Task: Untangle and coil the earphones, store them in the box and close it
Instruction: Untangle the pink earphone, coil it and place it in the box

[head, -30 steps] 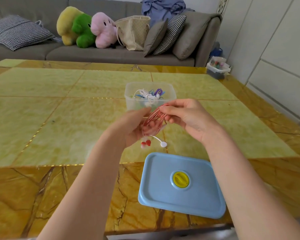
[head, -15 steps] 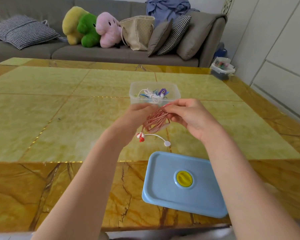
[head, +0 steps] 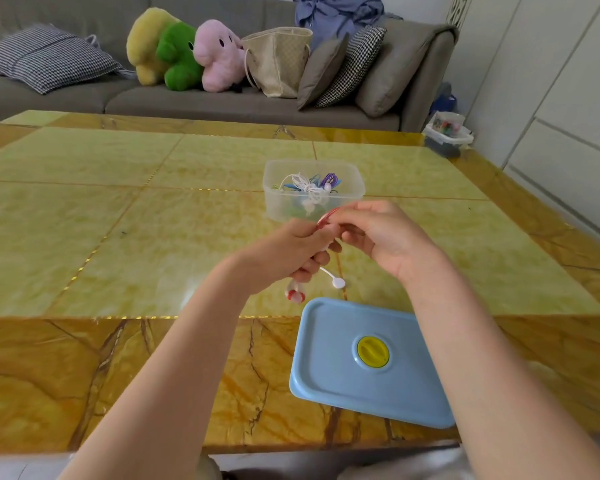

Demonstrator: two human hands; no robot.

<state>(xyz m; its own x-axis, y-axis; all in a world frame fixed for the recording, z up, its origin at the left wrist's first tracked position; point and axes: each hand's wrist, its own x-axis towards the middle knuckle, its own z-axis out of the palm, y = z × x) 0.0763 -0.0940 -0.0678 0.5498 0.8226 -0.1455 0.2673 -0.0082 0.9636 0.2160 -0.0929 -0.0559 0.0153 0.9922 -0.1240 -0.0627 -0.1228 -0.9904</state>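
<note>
The left hand grips the coiled red earphones in curled fingers, earbuds and plug dangling below. The right hand pinches the coil's top. The open box stands just beyond both hands, mid-table; the lid lies at the table's near edge, nearer the right hand.

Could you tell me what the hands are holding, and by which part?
Both hands hold the red earphones: left grips the coiled cord, right pinches its top; the earbuds hang free.
</note>
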